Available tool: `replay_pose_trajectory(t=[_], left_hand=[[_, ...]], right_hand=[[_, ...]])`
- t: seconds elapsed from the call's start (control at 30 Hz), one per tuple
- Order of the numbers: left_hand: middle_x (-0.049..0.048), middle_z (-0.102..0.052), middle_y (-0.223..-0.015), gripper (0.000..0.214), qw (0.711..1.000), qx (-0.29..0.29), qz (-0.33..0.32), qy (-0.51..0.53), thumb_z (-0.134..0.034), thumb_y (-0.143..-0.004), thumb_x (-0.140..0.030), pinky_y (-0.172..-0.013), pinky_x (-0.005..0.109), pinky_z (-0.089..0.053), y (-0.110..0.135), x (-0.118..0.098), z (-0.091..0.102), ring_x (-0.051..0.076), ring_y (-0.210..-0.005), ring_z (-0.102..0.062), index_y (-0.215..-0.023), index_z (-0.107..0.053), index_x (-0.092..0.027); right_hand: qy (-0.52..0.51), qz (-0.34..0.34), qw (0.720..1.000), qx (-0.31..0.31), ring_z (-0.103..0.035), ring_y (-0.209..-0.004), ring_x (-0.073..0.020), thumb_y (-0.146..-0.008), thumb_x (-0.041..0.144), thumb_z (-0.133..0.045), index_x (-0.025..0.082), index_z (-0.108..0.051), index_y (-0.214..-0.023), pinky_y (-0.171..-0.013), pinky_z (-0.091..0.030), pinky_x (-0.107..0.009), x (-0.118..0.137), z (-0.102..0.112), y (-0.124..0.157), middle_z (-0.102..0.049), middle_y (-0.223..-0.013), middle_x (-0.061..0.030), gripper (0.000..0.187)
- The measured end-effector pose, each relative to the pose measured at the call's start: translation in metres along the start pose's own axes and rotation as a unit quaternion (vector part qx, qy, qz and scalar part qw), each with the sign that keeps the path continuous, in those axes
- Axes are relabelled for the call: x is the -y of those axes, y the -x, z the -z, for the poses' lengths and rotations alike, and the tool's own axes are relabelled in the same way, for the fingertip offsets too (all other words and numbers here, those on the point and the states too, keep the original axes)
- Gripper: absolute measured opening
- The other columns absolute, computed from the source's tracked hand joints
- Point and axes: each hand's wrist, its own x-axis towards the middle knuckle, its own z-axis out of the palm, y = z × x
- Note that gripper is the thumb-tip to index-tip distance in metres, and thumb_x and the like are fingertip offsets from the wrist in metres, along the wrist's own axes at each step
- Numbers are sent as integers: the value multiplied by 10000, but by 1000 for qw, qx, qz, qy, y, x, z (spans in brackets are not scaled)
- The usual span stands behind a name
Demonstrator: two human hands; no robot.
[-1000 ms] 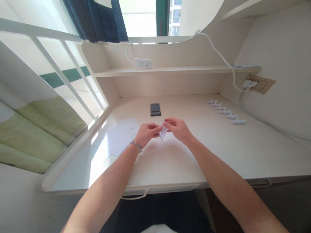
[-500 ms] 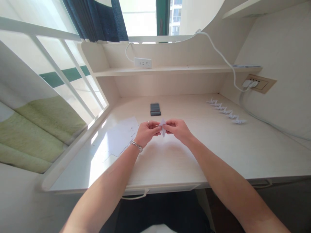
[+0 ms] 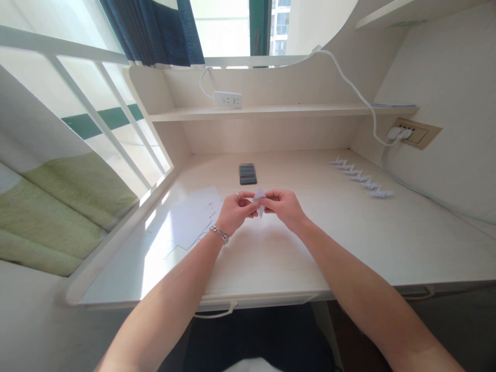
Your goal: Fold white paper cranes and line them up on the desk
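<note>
left hand (image 3: 234,213) and right hand (image 3: 284,206) pinch one folded paper (image 3: 259,194) at a pale desk (image 3: 271,258)

nearest, a drawer (image 3: 271,300) sits shut under the desk edge, its contents hidden, with a smooth, bow-shaped handle (image 3: 217,314) on its front. the desk top is smooth, with a faint wood grain.

the hands are close together, both clamped on the folded paper between thumbs and fingers. it is white, crisp and pointed at top and bottom, roughly a slim diamond, and lies over the middle of the desk. a chain-link metal bracelet (image 3: 219,234) circles the left wrist, and a thin ring (image 3: 238,197) is on a left finger.

beside the left forearm, flat white sheets (image 3: 189,217) lie partly in bright sun. beyond the hands is a dark, flat rectangular object (image 3: 248,174), its upper part blurred. to the right, small paper birds (image 3: 382,194) with sharp folds stand in a slanting row.

farther back, a long shelf (image 3: 271,112) holds a white, box-shaped power strip (image 3: 228,99) and, at its right end, a few thin papers (image 3: 393,105). on the right wall, a beige socket plate (image 3: 420,135) has white plugs (image 3: 395,133) in it, and a smooth white cord (image 3: 351,85) loops up from there.

farthest, a dark blue, pleated cloth curtain (image 3: 163,33) hangs by the window (image 3: 222,31).
</note>
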Motion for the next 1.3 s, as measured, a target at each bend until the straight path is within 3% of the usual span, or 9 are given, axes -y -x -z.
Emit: replay_pose_trajectory(t=[0.27, 0.5, 0.93, 1.13, 1.3], left_hand=[[40, -715, -700, 423, 999, 25, 2, 27, -794, -715, -363, -630, 283, -537, 1, 2, -2, 149, -633, -671, -1048, -642, -151], [27, -698, -670, 421, 1000, 24, -16, 2, -795, -713, -341, -613, 276, -515, 1, 4, -2, 139, -605, -645, -1058, -637, -158], [45, -721, -778, 551, 998, 29, 16, 58, -806, -696, -281, -656, 283, -522, 5, -4, -9, 151, -664, -683, -1171, -555, -162], [101, -748, -838, 429, 1000, 12, 3, 21, -823, -684, -302, -723, 348, -564, 8, -3, -16, 205, -742, -724, -992, -570, -145], [85, -744, -777, 352, 997, -47, -51, 28, -814, -691, -314, -740, 358, -579, 5, 1, -17, 200, -732, -723, -925, -625, -131]], right_hand=[[-1, 42, 999, -34, -659, -667, -177, -625, 375, -794, 146, -741, -797, -679, -558, -340, -7, -1, -4, -727, -722, -55, 291], [1, 65, 997, -47, -645, -641, -166, -646, 369, -783, 147, -738, -809, -652, -558, -325, -13, -3, -7, -716, -694, -42, 279], [20, 111, 988, -106, -653, -634, -169, -690, 362, -757, 158, -731, -814, -648, -569, -330, -16, -2, -9, -716, -703, -35, 240], [-5, 142, 972, -188, -685, -699, -192, -675, 376, -773, 154, -725, -831, -707, -591, -360, -12, -1, -9, -732, -752, -49, 276], [-59, 129, 971, -194, -687, -704, -188, -637, 368, -802, 168, -686, -771, -709, -599, -367, -11, -3, -8, -721, -739, -33, 267]])
